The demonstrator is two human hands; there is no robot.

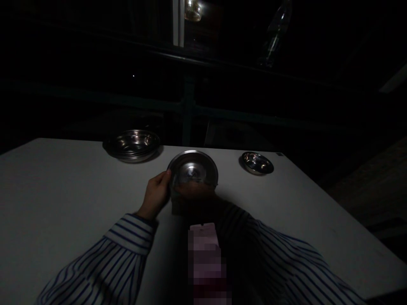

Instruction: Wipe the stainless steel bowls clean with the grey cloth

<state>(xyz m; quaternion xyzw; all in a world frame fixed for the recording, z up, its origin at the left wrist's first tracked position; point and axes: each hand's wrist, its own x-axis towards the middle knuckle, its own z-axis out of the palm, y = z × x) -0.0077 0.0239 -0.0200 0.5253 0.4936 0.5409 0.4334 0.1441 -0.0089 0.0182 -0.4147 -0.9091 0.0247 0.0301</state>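
A shiny metal bowl [191, 163] is tilted towards me near the middle of the table. My left hand [156, 192] grips its left rim, thumb on the edge and fingers behind it. In deep shadow, my right hand [199, 191] lies over the lower part of the bowl's inside, its fingers curled. Below the bowl hangs a dull greyish patch [178, 204], perhaps cloth; darkness hides what the right hand holds. A stack of wider metal bowls [133, 144] stands at the back left, and a smaller metal bowl [257, 163] at the back right.
The white table [79, 186] ends in a dark gap at the back. Beyond it are a dim clear bottle [276, 36] and a glass object [193, 10]. A pink, partly pixelated object [203, 237] shows at the front, between my striped sleeves.
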